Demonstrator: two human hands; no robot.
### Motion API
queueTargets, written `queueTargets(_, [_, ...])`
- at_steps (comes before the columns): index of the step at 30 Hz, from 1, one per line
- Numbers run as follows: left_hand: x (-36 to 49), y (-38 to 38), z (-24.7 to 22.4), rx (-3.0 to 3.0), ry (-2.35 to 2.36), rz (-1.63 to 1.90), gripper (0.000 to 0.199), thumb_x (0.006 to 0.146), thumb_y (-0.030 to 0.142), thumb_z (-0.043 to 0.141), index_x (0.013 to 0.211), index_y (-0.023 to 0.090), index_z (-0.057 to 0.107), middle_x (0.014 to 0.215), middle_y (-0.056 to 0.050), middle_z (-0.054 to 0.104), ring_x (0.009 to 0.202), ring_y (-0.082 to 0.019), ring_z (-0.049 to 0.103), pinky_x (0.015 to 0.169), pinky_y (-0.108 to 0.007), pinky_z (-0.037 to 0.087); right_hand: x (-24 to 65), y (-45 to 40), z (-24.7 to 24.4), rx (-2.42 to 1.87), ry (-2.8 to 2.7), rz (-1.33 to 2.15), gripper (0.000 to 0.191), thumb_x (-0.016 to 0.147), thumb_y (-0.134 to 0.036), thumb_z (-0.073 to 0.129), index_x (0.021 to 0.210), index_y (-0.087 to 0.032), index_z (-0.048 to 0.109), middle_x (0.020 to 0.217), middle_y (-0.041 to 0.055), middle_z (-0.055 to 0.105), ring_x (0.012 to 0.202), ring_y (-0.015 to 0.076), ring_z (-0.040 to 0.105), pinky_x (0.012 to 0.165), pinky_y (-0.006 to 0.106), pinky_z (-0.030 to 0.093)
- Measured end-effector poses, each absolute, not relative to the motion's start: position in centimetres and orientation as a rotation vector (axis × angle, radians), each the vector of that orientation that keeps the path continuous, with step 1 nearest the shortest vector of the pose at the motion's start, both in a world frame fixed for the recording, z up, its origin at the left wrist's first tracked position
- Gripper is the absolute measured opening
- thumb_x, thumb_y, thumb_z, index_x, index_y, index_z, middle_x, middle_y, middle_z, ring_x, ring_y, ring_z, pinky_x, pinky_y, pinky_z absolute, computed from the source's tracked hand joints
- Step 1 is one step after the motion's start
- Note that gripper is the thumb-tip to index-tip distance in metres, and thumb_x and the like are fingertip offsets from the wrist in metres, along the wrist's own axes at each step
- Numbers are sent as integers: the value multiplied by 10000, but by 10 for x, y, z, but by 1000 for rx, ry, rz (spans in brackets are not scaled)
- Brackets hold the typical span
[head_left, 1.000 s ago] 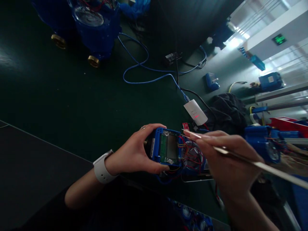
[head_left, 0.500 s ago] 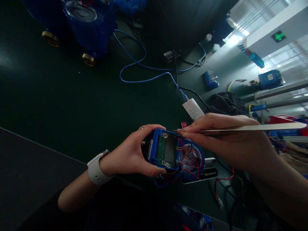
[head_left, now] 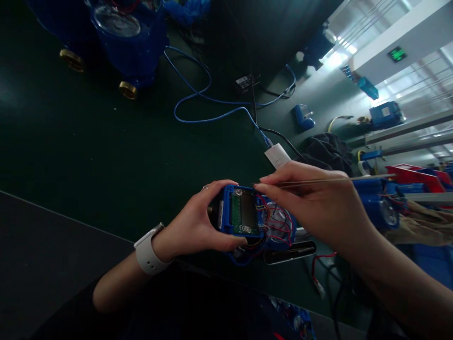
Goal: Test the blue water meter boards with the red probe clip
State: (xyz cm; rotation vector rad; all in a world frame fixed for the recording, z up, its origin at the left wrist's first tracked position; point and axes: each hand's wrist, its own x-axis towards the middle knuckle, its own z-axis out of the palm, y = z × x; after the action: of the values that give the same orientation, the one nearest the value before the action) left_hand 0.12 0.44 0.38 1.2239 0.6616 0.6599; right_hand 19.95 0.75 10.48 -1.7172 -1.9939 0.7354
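A blue meter housing (head_left: 226,226) lies open at the lower middle, with a green circuit board and grey display (head_left: 248,212) inside. Thin red, yellow and black wires (head_left: 274,219) run from the board over the round clear part beside it. My left hand (head_left: 198,222) is wrapped round the housing's left side, thumb along the near edge. Between the thumb and fingers of my right hand (head_left: 311,198) are thin metal tweezers (head_left: 368,178), their tips over the housing's far right corner. Whether the tips touch anything is too small to tell.
Blue meters with brass fittings (head_left: 128,89) stand at the upper left. A blue cable (head_left: 212,121) runs to a white box (head_left: 278,155) just beyond my right hand. A dark cloth (head_left: 327,150), red bins (head_left: 415,177) and more blue meters (head_left: 375,203) are at the right.
My right hand has shifted slightly left and the tweezers have turned, their broad face now seen nearly edge-on. My left hand still holds the housing. The whole view has shifted a little.
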Motion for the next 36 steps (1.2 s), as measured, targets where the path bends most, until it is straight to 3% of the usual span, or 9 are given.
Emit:
queueTargets(5, [11,-24,5,1305,827,771,785,614,317,880,1282,208,482,1318,-128,550,1231,-342,542,1060,-520,445,189,1,105,-1722,-1899,789,112,814,-168,720,727,-225,678,668,-25,716,564,152,672,494,244,525])
queueTargets(12, [24,-53,2,1404,979,944,754,653,313,838,1296,209,459,1355,-143,518,1307,-357,458,1091,-568,386,183,-17,108,-1638,-2063,612,137,839,-130,682,750,-235,676,747,-8,734,730,190,721,624,277,588])
queueTargets(18, [11,-28,-3,1463,660,821,793,598,317,877,1282,191,496,1331,-147,544,1278,-344,496,1075,-506,427,219,10,121,-1231,-2453,1066,42,856,-225,698,836,-215,733,839,19,778,795,193,749,937,374,581])
queueTargets(22, [9,-19,-1,1390,591,780,772,575,298,887,1250,204,525,1298,-121,563,1211,-326,554,1060,-492,447,224,10,118,-1189,-2470,1071,83,858,-179,677,843,-237,735,854,-4,778,824,183,751,1001,380,541])
queueTargets(24, [15,-25,2,1324,698,799,748,586,305,881,1237,205,526,1278,-121,570,1201,-330,556,1055,-509,446,216,0,112,-1295,-2350,905,68,852,-177,687,818,-225,721,823,-1,769,786,184,746,946,365,569])
queueTargets(26, [23,-37,3,1277,812,830,737,607,306,867,1244,203,510,1277,-127,561,1213,-337,541,1054,-523,441,204,-13,106,-1464,-2181,728,66,839,-171,701,787,-212,703,779,7,751,720,179,728,796,316,604])
queueTargets(29, [34,-59,2,1263,929,920,744,644,312,839,1281,208,470,1320,-133,520,1275,-348,482,1059,-540,427,187,-28,103,-1668,-2041,592,111,837,-129,679,760,-208,685,728,5,726,665,167,695,603,256,557])
queueTargets(32, [37,-66,0,1306,956,961,736,668,334,826,1298,228,459,1356,-126,497,1319,-352,436,1065,-547,415,185,-29,109,-1689,-2071,596,131,846,-133,663,748,-220,676,728,-3,721,659,164,686,599,261,544])
queueTargets(36, [29,-45,-1,1383,771,851,747,622,308,857,1267,221,492,1309,-123,553,1267,-343,491,1071,-537,407,210,-13,117,-1517,-2317,833,106,863,-226,661,765,-250,693,775,-4,739,708,188,707,663,303,587])
